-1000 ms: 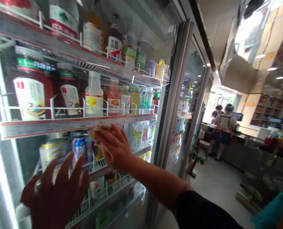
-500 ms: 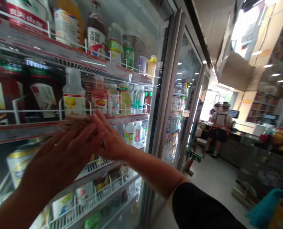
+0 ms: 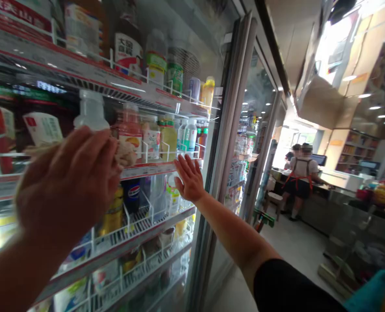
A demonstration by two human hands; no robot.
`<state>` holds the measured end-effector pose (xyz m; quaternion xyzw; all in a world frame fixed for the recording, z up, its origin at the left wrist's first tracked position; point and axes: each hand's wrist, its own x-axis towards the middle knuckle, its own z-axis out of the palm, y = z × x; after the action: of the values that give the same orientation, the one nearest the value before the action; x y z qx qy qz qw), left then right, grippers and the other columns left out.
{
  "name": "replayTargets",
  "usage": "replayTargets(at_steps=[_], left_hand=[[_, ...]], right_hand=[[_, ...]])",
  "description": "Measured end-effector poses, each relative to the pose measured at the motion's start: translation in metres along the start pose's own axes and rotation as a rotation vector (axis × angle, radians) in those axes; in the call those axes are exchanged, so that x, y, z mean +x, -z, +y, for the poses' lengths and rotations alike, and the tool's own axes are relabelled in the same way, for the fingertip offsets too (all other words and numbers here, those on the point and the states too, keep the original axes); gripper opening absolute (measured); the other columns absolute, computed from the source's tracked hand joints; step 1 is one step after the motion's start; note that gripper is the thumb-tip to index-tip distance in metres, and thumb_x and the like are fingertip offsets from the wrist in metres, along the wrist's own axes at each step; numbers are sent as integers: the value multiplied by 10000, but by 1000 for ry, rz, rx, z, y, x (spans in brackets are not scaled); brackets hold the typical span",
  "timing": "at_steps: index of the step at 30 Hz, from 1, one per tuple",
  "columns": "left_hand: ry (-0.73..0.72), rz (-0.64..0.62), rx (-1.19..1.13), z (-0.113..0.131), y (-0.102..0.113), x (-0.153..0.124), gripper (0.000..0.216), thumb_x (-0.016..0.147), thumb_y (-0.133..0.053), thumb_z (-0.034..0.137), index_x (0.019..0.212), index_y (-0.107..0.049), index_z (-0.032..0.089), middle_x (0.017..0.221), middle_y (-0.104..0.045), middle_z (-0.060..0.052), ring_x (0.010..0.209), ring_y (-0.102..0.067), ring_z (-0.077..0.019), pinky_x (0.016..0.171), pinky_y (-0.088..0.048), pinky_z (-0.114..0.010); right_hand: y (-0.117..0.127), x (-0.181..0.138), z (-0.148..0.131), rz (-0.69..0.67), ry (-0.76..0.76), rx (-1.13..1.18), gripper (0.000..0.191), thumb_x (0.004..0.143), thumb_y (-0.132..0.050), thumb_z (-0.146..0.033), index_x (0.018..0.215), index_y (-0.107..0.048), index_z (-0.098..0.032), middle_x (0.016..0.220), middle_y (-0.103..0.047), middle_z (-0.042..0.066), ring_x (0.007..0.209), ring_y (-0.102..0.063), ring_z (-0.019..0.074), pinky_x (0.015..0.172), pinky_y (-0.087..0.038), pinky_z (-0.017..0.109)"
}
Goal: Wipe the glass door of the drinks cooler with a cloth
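Note:
My left hand [image 3: 67,186] presses a crumpled beige cloth [image 3: 125,152] toward the front of a drinks fridge, at the level of a shelf of bottles. Its fingers are bent over the cloth, which sticks out on both sides. Behind it stands a clear bottle with a white cap [image 3: 91,110], partly covered by the hand. My right hand [image 3: 189,180] is stretched out with the fingers spread. It lies flat by the fridge glass, in front of the right end of the red-and-white shelf edge [image 3: 147,170], and holds nothing.
Several shelves of bottles and cans fill the fridge. A grey metal door frame [image 3: 226,130] stands right of my right hand, with more glass doors beyond. Two people [image 3: 304,167] are at a counter further back. A stool [image 3: 274,198] and a teal basket [image 3: 370,292] stand on the right.
My hands have parted. The right hand has moved right and spread its fingers. The left hand has shifted left and slightly up with the cloth, which now shows more.

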<state>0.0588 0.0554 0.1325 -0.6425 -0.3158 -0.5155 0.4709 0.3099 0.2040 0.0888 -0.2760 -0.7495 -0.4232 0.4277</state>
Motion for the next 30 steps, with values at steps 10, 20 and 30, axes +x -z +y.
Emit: replayTargets(at_steps=[10, 20, 30], left_hand=[[-84, -245, 486, 9, 10, 33, 565, 1017, -470, 214, 1564, -392, 329, 1666, -345, -50, 1420, -462, -342, 1054, -424, -546], [-526, -413, 599, 2, 26, 21, 528, 1006, -503, 166, 1512, -466, 313, 1536, -540, 12, 1146, -576, -226, 833, -466, -384], [-609, -514, 440, 3, 22, 12, 669, 957, -479, 83, 1562, -370, 349, 1457, -578, -14, 1134, -593, -174, 995, -460, -378]], right_hand=[[2, -11, -1, 234, -18, 170, 651, 1010, -403, -194, 1629, -230, -301, 1566, -519, 49, 1519, -372, 234, 1258, -327, 511], [0, -13, -4, 302, -14, 235, 722, 987, -447, -164, 1633, -174, -334, 1581, -495, 33, 1502, -401, 239, 1247, -354, 514], [1, -13, -5, 201, -55, 272, 655, 1002, -391, -200, 1628, -238, -318, 1587, -496, 3, 1527, -365, 207, 1282, -287, 486]])
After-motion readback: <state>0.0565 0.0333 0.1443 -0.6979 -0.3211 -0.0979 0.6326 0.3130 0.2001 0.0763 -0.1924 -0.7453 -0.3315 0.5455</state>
